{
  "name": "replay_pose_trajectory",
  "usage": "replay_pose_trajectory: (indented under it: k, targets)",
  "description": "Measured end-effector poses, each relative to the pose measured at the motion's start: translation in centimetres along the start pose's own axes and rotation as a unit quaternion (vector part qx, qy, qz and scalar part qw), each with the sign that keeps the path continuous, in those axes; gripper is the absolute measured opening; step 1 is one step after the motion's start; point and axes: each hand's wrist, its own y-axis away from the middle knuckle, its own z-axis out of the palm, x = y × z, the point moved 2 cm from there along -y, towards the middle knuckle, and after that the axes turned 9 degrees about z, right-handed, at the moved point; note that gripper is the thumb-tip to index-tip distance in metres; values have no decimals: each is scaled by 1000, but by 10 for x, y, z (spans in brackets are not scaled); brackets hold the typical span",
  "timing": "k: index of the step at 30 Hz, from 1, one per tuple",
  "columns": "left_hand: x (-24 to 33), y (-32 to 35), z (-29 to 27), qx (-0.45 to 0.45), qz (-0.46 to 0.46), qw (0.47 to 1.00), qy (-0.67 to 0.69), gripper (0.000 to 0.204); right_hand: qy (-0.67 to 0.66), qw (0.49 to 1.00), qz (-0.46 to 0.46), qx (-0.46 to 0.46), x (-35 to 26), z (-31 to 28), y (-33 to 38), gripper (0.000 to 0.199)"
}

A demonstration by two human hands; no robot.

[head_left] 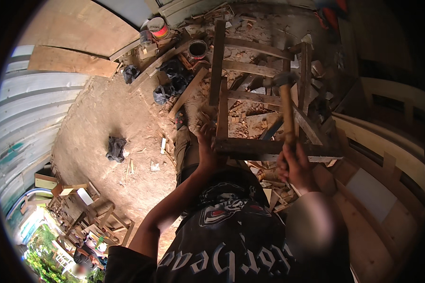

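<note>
My right hand (296,165) is closed round the lower end of a hammer's wooden handle. The hammer (288,111) points away from me, its dark metal head raised over the right side of a wooden chair frame (269,146). This frame has dark posts, a thick near rail and curved slats across its far part. At its near left corner is my left hand (206,146), fingers bent upward beside the post and gripping there; the frame hides part of the grip. No nail can be made out under the hammer.
Wood scraps and chips (243,118) litter the ground under and beyond the frame. Buckets (198,49), black plastic bags (174,78) and planks lie at the far left. Wooden panels (378,188) stand close on my right. Stacked furniture and another person (85,257) are at the lower left.
</note>
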Motion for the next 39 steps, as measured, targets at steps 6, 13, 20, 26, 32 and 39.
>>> replay_pose_trajectory:
  k: [6,13,20,26,32,39]
  targets:
    - [-16,-5,-10,-16,-373,925,75,74,60,988,96,-106,38,13,15,43]
    - [-94,-32,-46,-62,-396,900,172,72,123,978,144,-82,45,22,23,39]
    - [-77,-28,-34,-26,-398,909,125,66,-109,990,-89,3,-27,-5,11,53]
    - [-79,-20,-31,-51,-407,897,165,69,300,949,75,-56,67,14,19,49]
    - [-74,-12,-24,-51,-426,864,264,73,102,989,108,-2,18,31,22,52]
    - [-106,-23,-44,-51,-357,917,171,80,134,972,191,28,8,18,34,49]
